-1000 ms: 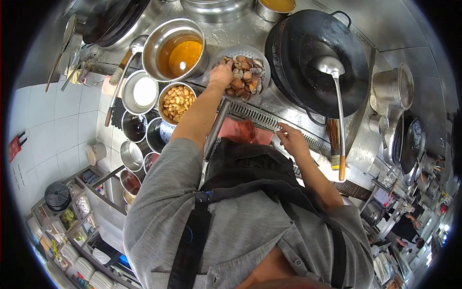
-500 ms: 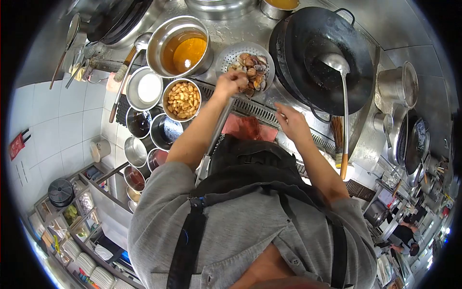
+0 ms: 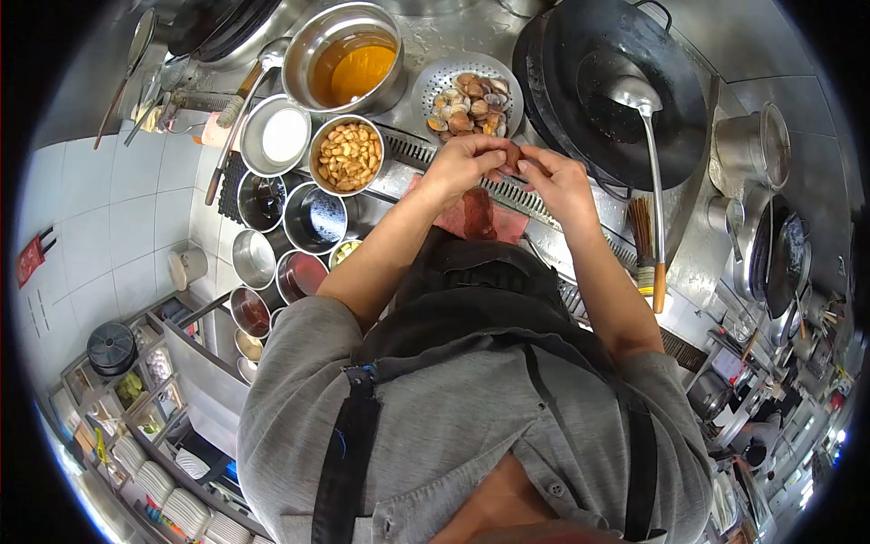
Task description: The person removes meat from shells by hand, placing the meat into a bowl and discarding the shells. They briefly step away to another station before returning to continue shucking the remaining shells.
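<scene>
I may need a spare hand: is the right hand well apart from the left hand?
No: the right hand and left hand meet at a small brown shell near the perforated dish of clams.

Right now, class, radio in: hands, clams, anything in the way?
Left hand and right hand together, pinching one clam. Other clams in perforated strainer. No obstruction seen at the hands.

Light's bright and fairly even, with glints on the ladle in the wok and the steel counter left of it, wok interior dark, white glare and soft background far lower right of it, fisheye bending wall tiles far left, 4 corners black.
</scene>
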`<state>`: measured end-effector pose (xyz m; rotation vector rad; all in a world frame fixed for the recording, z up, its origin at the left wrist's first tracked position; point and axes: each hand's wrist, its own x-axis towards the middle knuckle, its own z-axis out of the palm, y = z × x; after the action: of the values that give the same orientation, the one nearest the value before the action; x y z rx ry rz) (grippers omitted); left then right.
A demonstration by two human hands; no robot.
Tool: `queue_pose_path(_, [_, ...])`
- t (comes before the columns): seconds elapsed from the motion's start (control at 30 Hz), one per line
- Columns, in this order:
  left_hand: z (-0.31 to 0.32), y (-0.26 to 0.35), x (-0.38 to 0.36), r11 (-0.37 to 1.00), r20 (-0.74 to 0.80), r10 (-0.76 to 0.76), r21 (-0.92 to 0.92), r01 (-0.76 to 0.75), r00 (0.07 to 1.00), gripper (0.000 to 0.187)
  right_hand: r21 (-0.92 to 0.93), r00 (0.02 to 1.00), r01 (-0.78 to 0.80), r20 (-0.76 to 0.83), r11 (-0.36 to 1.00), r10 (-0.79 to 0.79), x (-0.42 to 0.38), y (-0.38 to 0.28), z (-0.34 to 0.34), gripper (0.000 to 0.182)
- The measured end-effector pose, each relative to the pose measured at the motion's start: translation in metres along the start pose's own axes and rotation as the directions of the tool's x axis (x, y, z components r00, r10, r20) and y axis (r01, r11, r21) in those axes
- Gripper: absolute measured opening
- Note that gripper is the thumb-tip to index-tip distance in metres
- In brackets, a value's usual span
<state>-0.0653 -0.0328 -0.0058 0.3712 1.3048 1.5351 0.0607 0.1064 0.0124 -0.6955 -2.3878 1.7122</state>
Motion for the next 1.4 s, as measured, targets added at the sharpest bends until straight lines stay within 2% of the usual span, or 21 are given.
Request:
queue_pose_path(0.03, [0.001,0.001,0.0,1.0,0.003,0.011,0.009,-0.011,1.0,0.021,0.091,0.997,-0.078,0.013,0.993,0.077,-0.002,-0.001,-0.001,0.033])
queue_pose_path(0.2, [0.006,0.001,-0.008,1.0,0.03,0.017,-0.017,-0.017,0.999,0.024,0.139,0.994,-0.105,-0.005,0.985,0.107,-0.01,-0.001,-0.002,0.035])
queue_pose_path(0.4, [0.006,-0.001,-0.011,0.998,0.032,0.028,0.058,-0.03,0.999,0.026,0.067,0.999,-0.032,0.008,0.997,0.031,-0.013,-0.003,-0.002,0.036])
queue_pose_path(0.47, [0.006,-0.003,-0.012,0.997,0.023,0.027,0.073,-0.028,0.999,0.027,-0.103,0.994,0.11,0.021,0.989,-0.109,-0.016,-0.01,-0.003,0.035])
queue_pose_path(0.53, [0.005,-0.004,-0.013,0.992,0.026,0.018,0.123,-0.021,0.999,0.028,-0.12,0.993,0.115,0.026,0.986,-0.113,-0.018,-0.011,-0.002,0.034])
queue_pose_path(0.67, [0.01,-0.01,-0.017,0.997,0.045,-0.022,0.072,0.018,0.999,0.029,-0.187,0.984,0.175,0.055,0.967,-0.167,-0.022,-0.008,0.001,0.034])
queue_pose_path(0.77, [0.011,-0.025,-0.015,0.994,0.017,0.032,0.1,-0.034,0.999,0.028,-0.272,0.981,0.188,0.086,0.944,-0.171,-0.026,-0.003,0.006,0.037])
queue_pose_path(0.9, [0.006,-0.03,-0.01,0.99,0.016,-0.091,0.112,0.089,0.996,0.027,-0.271,0.983,0.179,0.078,0.946,-0.164,-0.032,0.004,0.011,0.041])
queue_pose_path(0.97, [0.004,-0.031,-0.008,0.987,0.02,-0.127,0.105,0.124,0.992,0.028,-0.164,0.994,0.064,0.099,0.984,-0.048,-0.031,0.007,0.01,0.045])
queue_pose_path(1.0, [0.004,-0.029,-0.008,0.981,0.026,-0.176,0.09,0.173,0.984,0.028,-0.165,0.994,0.063,0.1,0.984,-0.047,-0.031,0.014,0.011,0.045])
queue_pose_path(1.03, [0.003,-0.028,-0.008,0.973,0.032,-0.223,0.075,0.22,0.974,0.028,-0.089,0.993,0.075,0.101,0.993,-0.066,-0.029,0.022,0.011,0.046])
queue_pose_path(1.07, [0.002,-0.029,-0.007,0.973,0.03,-0.223,0.074,0.22,0.974,0.028,-0.012,0.991,0.088,0.1,0.996,-0.086,-0.028,0.029,0.012,0.047])
queue_pose_path(1.1, [0.0,-0.03,-0.006,0.974,0.059,-0.22,0.069,0.216,0.974,0.028,-0.012,0.991,0.088,0.101,0.996,-0.087,-0.028,0.028,0.011,0.047])
queue_pose_path(1.17, [-0.001,-0.033,-0.004,0.975,0.089,-0.218,0.061,0.213,0.972,0.029,0.023,0.981,-0.147,0.128,0.989,0.143,-0.029,0.028,0.01,0.049])
queue_pose_path(1.3, [-0.005,-0.036,0.002,0.978,0.045,-0.191,0.092,0.187,0.981,0.029,-0.114,0.98,-0.153,0.108,0.982,0.166,-0.021,0.035,0.009,0.049])
queue_pose_path(1.37, [-0.011,-0.034,0.011,0.977,0.018,-0.183,0.111,0.18,0.983,0.028,-0.258,0.98,-0.15,0.087,0.954,0.178,-0.013,0.032,0.011,0.05])
queue_pose_path(1.4, [-0.016,-0.03,0.018,0.988,-0.032,-0.134,0.075,0.136,0.99,0.029,-0.257,0.98,-0.152,0.086,0.954,0.18,-0.007,0.03,0.013,0.05])
